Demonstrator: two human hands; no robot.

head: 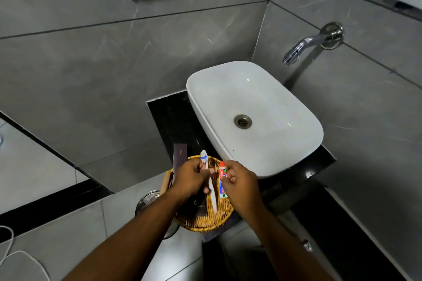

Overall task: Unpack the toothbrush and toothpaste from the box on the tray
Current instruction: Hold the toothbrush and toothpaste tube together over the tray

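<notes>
A round woven tray (219, 219) sits on the black counter by the sink. My left hand (191, 178) grips a white toothbrush (212, 194) with blue-marked bristles pointing away from me, held over the tray. My right hand (239, 180) holds a small white, red and blue toothpaste tube (222, 186) upright beside the toothbrush. A dark box (201, 207) lies on the tray beneath my left hand, partly hidden by it. A second long dark box (179, 157) leans at the tray's far left edge.
A white basin (253, 118) stands on the black counter (169, 121) just behind the tray, with a chrome wall tap (308, 45) above it. A round metal object (148, 201) is left of the tray. Grey tiled walls surround the corner.
</notes>
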